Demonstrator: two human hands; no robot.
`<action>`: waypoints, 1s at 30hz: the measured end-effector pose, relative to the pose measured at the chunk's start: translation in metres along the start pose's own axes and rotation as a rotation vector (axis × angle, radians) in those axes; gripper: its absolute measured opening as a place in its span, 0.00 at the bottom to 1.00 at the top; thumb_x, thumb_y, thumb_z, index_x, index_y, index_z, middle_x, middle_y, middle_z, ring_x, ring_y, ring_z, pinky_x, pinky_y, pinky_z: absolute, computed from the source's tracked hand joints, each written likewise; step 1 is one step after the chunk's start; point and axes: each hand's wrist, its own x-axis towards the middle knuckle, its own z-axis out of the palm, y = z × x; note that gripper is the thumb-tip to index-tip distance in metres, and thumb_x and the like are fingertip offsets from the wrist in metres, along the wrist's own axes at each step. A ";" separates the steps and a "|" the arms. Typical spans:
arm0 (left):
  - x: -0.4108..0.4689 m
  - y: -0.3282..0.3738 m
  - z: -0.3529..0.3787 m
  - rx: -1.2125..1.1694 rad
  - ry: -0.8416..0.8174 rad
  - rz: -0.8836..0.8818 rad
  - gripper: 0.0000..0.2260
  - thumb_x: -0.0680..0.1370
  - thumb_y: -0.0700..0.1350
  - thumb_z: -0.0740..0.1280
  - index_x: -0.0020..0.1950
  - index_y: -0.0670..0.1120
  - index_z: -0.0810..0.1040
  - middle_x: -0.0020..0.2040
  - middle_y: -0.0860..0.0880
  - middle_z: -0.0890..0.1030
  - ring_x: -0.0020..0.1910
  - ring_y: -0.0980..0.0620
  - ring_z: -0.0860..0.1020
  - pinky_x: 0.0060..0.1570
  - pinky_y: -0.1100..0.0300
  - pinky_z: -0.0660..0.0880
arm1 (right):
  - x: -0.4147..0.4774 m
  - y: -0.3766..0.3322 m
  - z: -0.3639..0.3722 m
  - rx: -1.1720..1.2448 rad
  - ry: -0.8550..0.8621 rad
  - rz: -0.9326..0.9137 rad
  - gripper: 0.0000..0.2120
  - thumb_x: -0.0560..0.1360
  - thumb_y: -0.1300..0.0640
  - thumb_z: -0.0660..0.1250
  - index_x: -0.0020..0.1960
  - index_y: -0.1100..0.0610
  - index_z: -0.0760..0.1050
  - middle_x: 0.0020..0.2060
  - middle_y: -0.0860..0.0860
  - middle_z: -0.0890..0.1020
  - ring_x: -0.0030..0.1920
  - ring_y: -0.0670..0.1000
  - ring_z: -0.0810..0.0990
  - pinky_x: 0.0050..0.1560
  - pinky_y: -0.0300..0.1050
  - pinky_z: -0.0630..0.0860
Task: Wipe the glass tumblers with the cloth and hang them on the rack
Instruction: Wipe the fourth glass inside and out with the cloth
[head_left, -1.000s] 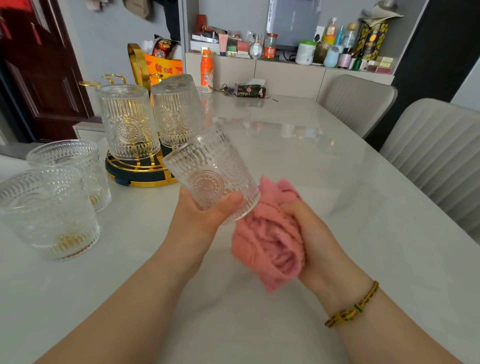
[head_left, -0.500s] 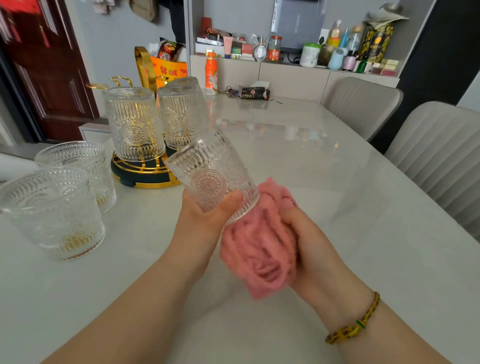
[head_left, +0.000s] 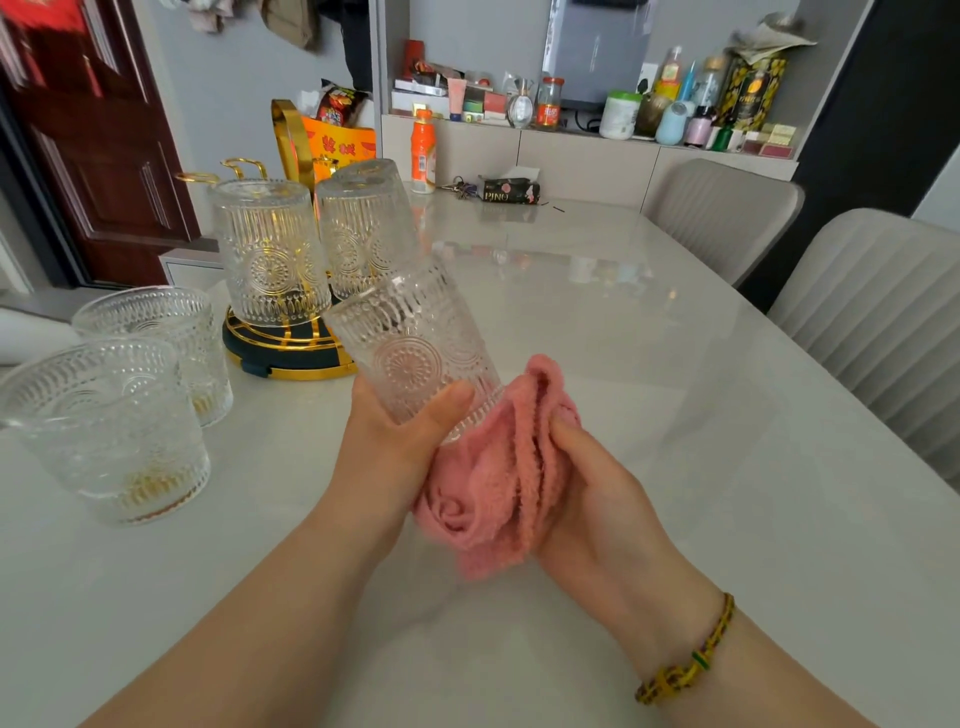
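My left hand (head_left: 395, 447) grips an embossed glass tumbler (head_left: 415, 343), tilted with its base up and away and its mouth toward the cloth. My right hand (head_left: 587, 483) holds a bunched pink cloth (head_left: 498, 483) pressed against the tumbler's rim. Behind, a gold and dark rack (head_left: 291, 348) carries two tumblers upside down, one on the left (head_left: 270, 254) and one on the right (head_left: 363, 228). Two more tumblers stand upright on the table at the left, one near (head_left: 104, 426) and one farther (head_left: 156, 332).
The white table (head_left: 649, 364) runs back to a counter crowded with bottles and jars. An orange bottle (head_left: 423, 150), keys and a dark pouch (head_left: 511, 189) lie at the far end. Two grey chairs (head_left: 857, 312) stand along the right side.
The cloth has bunched closer against the tumbler's mouth, and my right hand's fingers have shifted around it. The tumbler has stayed in my left hand at about the same tilt.
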 end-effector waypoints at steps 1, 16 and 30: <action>0.000 0.000 0.000 -0.006 -0.009 -0.007 0.26 0.59 0.53 0.72 0.55 0.47 0.76 0.47 0.50 0.83 0.48 0.51 0.82 0.47 0.56 0.79 | 0.002 -0.002 -0.003 -0.007 0.026 0.005 0.17 0.74 0.55 0.58 0.61 0.56 0.74 0.55 0.56 0.81 0.54 0.52 0.80 0.52 0.48 0.77; -0.005 0.002 0.007 0.032 -0.012 0.006 0.37 0.57 0.56 0.71 0.62 0.42 0.71 0.54 0.45 0.81 0.53 0.48 0.81 0.50 0.55 0.78 | 0.005 -0.003 -0.009 -0.018 -0.077 -0.010 0.16 0.73 0.54 0.57 0.37 0.52 0.83 0.40 0.53 0.84 0.38 0.49 0.83 0.43 0.44 0.80; -0.011 0.015 0.009 0.084 0.012 -0.061 0.36 0.51 0.43 0.80 0.56 0.53 0.72 0.49 0.56 0.80 0.43 0.64 0.80 0.42 0.70 0.77 | 0.014 -0.006 -0.017 -0.127 0.099 -0.138 0.15 0.78 0.58 0.54 0.44 0.53 0.80 0.40 0.54 0.83 0.42 0.49 0.81 0.53 0.46 0.76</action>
